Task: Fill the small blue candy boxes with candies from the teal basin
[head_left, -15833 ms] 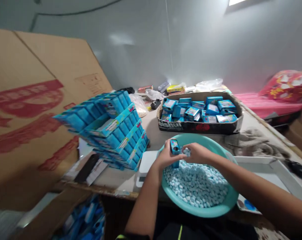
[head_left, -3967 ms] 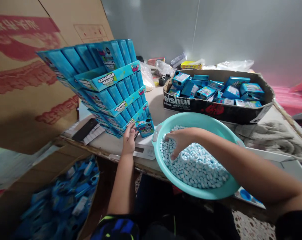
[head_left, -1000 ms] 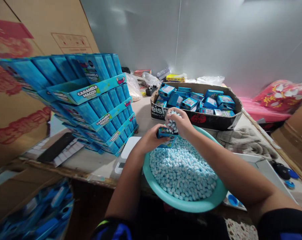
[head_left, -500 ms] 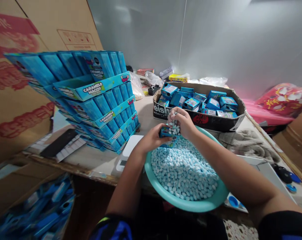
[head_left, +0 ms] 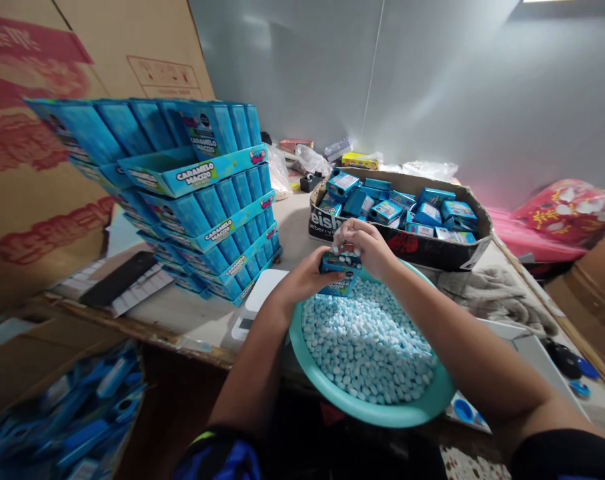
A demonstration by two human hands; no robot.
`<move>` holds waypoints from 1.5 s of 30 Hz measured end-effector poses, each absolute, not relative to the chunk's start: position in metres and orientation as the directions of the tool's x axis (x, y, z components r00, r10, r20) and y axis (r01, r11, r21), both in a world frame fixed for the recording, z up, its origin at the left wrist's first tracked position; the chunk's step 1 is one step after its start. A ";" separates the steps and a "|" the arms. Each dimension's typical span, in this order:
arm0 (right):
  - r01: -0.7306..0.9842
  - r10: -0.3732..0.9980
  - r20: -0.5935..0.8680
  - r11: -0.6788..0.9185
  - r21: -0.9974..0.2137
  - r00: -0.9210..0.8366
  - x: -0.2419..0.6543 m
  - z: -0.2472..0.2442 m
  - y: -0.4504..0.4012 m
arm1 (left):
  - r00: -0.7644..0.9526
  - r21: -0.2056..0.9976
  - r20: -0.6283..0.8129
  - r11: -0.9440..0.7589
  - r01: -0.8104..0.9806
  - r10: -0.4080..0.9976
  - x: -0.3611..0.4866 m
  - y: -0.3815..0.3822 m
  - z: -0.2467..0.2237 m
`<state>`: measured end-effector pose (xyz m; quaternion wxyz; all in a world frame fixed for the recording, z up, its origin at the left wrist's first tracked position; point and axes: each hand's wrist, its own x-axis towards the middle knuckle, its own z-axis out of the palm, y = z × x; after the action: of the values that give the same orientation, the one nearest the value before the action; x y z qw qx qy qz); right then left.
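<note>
Basin: turquoise, at the near edge of the table, partly filled with pale blue and white candies.
Left hand: closed round a small blue box, thumb across its front.
Box position: over the basin's far-left part, candies showing at its mouth.
Right hand: above the box, fingers bent and close together, candies below the fingertips; whether it grips any, I cannot tell.
Forearms: left one rising along the basin's left side, right one slanting across its right side.
Stacked trays: well left of the basin.
Black carton: just behind the basin, full of blue boxes.
</note>
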<state>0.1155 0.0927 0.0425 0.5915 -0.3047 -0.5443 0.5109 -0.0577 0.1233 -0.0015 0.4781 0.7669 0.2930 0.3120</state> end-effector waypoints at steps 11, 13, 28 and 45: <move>-0.257 0.918 0.376 0.336 -0.906 -0.128 0.114 0.040 0.091 | 0.646 0.906 0.187 -0.385 0.178 0.740 -0.062 0.124 -0.002; -0.239 0.924 0.363 0.327 -0.914 -0.124 0.114 0.039 0.091 | 0.652 0.903 0.192 -0.393 0.176 0.733 -0.062 0.124 -0.002; -0.162 0.912 0.329 0.296 -0.941 -0.245 0.121 0.052 0.087 | 0.658 0.937 0.214 -0.342 0.070 0.722 -0.063 0.126 -0.002; 0.270 0.841 0.493 0.539 -0.798 -0.222 0.119 0.055 0.083 | 0.621 0.958 0.189 -0.283 0.055 0.761 -0.063 0.117 0.008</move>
<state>0.1191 0.0831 0.0555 0.4926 -0.3828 -0.7257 0.2901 -0.0632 0.1166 0.0083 0.5293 0.7282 0.2799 0.3334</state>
